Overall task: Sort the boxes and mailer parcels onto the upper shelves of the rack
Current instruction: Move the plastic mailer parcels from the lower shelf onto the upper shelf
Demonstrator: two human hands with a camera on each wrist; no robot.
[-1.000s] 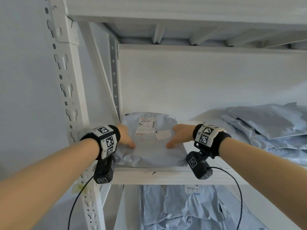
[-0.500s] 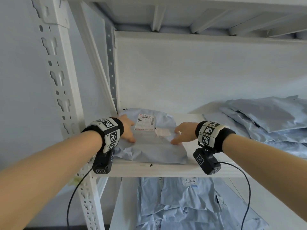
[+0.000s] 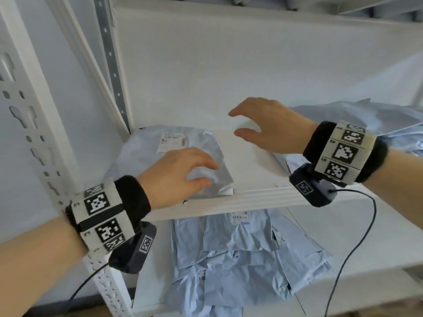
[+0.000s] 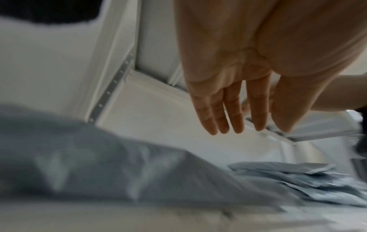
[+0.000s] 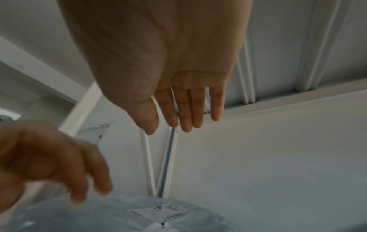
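A grey-blue mailer parcel point(image 3: 139, 156) with a white label point(image 3: 172, 145) lies flat in the left back corner of the upper shelf point(image 3: 251, 197). My left hand point(image 3: 210, 173) hovers low over its near right part, fingers straight and relaxed, holding nothing; I cannot tell whether it touches. In the left wrist view the left hand point(image 4: 256, 125) is open above the blurred parcel point(image 4: 99, 157). My right hand point(image 3: 235, 123) is lifted above the bare shelf right of the parcel, fingers spread and empty. The right wrist view shows the right hand point(image 5: 170, 125) open over the parcel point(image 5: 139, 216).
More grey-blue mailers point(image 3: 377, 120) are piled at the right end of the same shelf. Several lie heaped on the lower shelf point(image 3: 240, 259). The perforated white rack post point(image 3: 34, 124) stands at the left, and a diagonal brace point(image 3: 91, 65) runs behind the parcel.
Both hands were resting on the parcel's sides. The right hand has lifted off and moved right; the left hand has slid across toward the parcel's right part. The view has tilted down.
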